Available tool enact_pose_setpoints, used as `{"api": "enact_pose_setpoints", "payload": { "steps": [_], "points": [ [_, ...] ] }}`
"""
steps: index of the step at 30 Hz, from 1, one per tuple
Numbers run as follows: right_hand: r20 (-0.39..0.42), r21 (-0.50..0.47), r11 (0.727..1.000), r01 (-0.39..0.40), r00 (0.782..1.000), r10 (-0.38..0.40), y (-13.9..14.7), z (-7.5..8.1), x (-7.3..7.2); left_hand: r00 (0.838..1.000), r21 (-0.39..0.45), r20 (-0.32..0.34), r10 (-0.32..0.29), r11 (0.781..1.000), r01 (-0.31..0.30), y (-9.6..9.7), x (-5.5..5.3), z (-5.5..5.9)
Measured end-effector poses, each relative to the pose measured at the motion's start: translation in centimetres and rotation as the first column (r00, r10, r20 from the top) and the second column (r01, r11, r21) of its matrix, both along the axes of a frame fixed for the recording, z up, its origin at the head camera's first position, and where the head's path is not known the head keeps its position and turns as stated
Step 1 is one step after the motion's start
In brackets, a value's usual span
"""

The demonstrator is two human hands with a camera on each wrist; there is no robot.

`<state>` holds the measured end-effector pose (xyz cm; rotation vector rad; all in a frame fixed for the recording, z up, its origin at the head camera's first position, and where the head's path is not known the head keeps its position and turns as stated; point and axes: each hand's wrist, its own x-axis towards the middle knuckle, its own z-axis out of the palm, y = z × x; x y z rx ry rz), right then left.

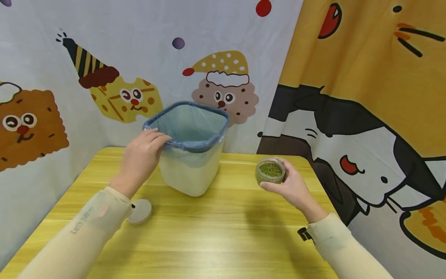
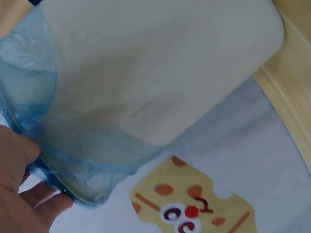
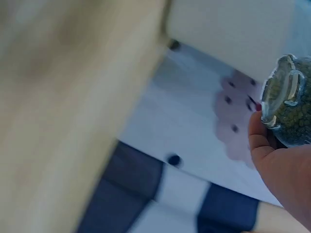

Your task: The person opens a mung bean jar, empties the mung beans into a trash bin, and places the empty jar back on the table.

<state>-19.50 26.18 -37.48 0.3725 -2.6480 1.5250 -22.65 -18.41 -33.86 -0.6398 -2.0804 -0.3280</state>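
Observation:
A white bin [image 1: 189,174] stands on the table, lined with a thin blue plastic bag [image 2: 97,150] folded over its rim. At the near left of that rim, my left hand [image 1: 144,153] pinches the edge, thumb on one side and fingers on the other in the left wrist view. My right hand [image 1: 292,186] holds a small open glass jar [image 1: 259,176] of green mung beans [image 1: 271,169] above the table, to the right of the bin. The right wrist view shows the jar [image 3: 294,102] cut off at the frame's edge, with the hand around its side.
A round white lid [image 1: 140,211] lies on the yellow wood-grain table [image 1: 209,240], beside my left sleeve. Behind the table hangs a cloth backdrop [image 1: 139,31] printed with cartoon figures.

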Motion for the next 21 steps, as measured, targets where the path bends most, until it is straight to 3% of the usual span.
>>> {"api": "enact_pose_setpoints", "payload": {
  "steps": [7,11,16,21],
  "points": [
    [-0.064,0.181,0.982,0.062,0.997,-0.051,-0.6,8.3,-3.0,0.997,0.001,-0.062,0.036,0.999,-0.036,3.7,0.8,-0.1],
    [-0.102,0.257,0.963,0.077,0.993,-0.052,-1.7,11.9,-4.8,0.994,-0.004,-0.104,0.032,0.999,-0.032,5.9,1.0,-0.1],
    [-0.182,0.359,0.929,0.095,0.983,-0.030,-3.1,14.8,-6.7,0.987,-0.002,-0.152,0.046,0.999,-0.047,7.9,1.4,0.0],
    [-0.214,0.425,0.901,0.093,0.977,0.000,-4.7,16.4,-8.1,0.980,-0.008,-0.184,0.078,0.997,-0.081,8.8,1.6,-0.1]
  ]
}}
